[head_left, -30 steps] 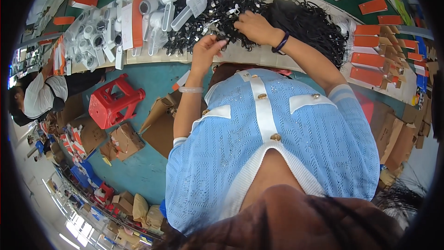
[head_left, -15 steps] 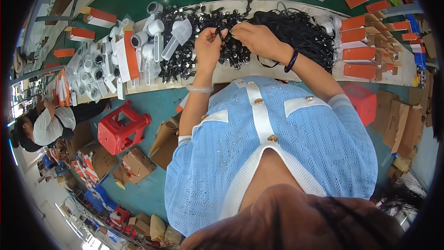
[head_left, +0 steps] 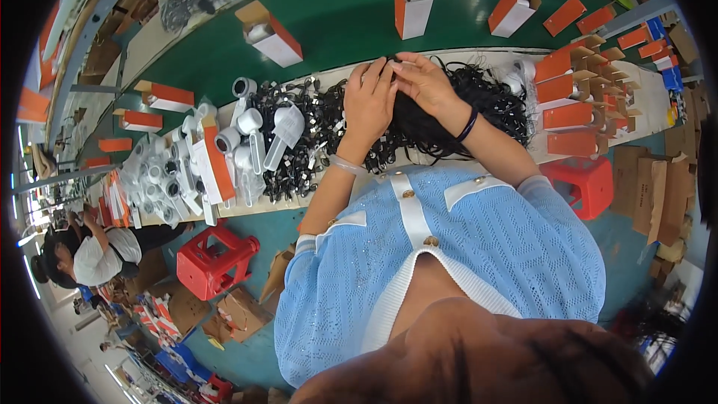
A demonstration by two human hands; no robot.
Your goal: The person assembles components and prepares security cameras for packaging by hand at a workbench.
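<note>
My left hand and my right hand meet fingertip to fingertip over the far side of the work table. Both have their fingers closed at a short dark length of black cable, most of which the fingers hide. Under and to the right of the hands spreads a heap of loose black cables. On the left lies a pile of small bundled black cables with light metal plugs. White handheld devices with round heads, some in clear bags, stand left of that pile.
Orange-and-white boxes stand open on the green belt beyond the table. More boxes are stacked at the right end. Red stools and cartons occupy the floor. A person in a white top works at far left.
My hands have come closer together, with the left one moving right and its back turning up. The view has shifted, showing more of the green belt and its boxes.
</note>
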